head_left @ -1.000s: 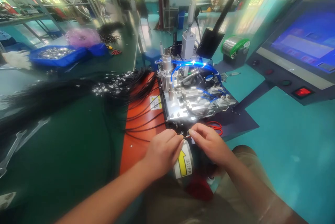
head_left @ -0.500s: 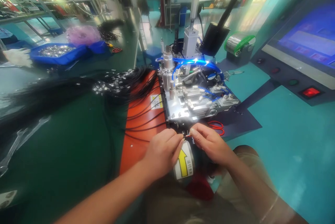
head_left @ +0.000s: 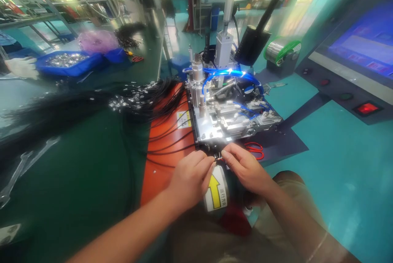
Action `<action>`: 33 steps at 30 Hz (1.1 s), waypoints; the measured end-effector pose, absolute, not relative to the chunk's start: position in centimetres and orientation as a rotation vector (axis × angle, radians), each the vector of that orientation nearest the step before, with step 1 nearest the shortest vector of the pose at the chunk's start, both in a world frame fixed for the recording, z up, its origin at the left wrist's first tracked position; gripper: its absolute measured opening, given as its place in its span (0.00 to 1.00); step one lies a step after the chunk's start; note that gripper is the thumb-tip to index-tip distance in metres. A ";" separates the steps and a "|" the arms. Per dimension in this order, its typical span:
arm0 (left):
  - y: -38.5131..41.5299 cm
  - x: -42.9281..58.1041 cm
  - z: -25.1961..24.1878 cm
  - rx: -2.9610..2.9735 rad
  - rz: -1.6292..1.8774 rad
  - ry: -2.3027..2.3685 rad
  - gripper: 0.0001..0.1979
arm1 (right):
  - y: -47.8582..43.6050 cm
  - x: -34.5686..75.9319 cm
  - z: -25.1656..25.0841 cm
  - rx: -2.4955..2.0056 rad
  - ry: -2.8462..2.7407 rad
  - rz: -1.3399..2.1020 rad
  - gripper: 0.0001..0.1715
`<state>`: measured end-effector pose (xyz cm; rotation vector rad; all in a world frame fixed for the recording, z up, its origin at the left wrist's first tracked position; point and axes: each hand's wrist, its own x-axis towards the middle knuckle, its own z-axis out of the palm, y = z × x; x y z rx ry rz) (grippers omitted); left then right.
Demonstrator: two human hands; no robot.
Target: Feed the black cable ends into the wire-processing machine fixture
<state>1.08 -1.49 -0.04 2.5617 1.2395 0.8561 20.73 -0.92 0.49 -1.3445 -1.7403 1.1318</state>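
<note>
My left hand (head_left: 190, 177) and my right hand (head_left: 245, 168) meet just below the front edge of a small metal machine (head_left: 227, 111) with blue air hoses. Both hands are closed in a pinch on the end of a thin black wire (head_left: 217, 159) with a red tip held between them. Under my hands sits a round motor with a yellow arrow label (head_left: 216, 192). A bundle of black wires (head_left: 138, 99) with metal ends lies to the left, several strands running across the orange plate (head_left: 162, 148) toward my left hand.
Red-handled scissors (head_left: 254, 148) lie right of my hands. A blue tray of metal parts (head_left: 66, 62) and a pink bag (head_left: 98, 41) sit at the back left. A control panel with a blue screen (head_left: 365, 46) and a red button (head_left: 367, 108) stands at the right. A solder spool (head_left: 281, 52) stands behind the machine.
Both hands have crept slightly up toward the machine's front edge, still pinching the wire end. The view has shifted a little.
</note>
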 end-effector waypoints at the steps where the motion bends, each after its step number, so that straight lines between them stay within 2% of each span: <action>1: -1.5 1.1 0.0 2.550 0.861 1.255 0.09 | -1.0 20.6 0.3 -1.353 -1.735 1.116 0.17; 14: -1.4 0.1 0.0 2.428 0.788 1.342 0.19 | -0.6 19.0 -1.8 -1.401 -1.636 1.051 0.15; 33: -1.1 0.3 -0.3 2.453 0.841 1.417 0.17 | -0.8 18.6 -2.6 -1.426 -1.626 1.003 0.13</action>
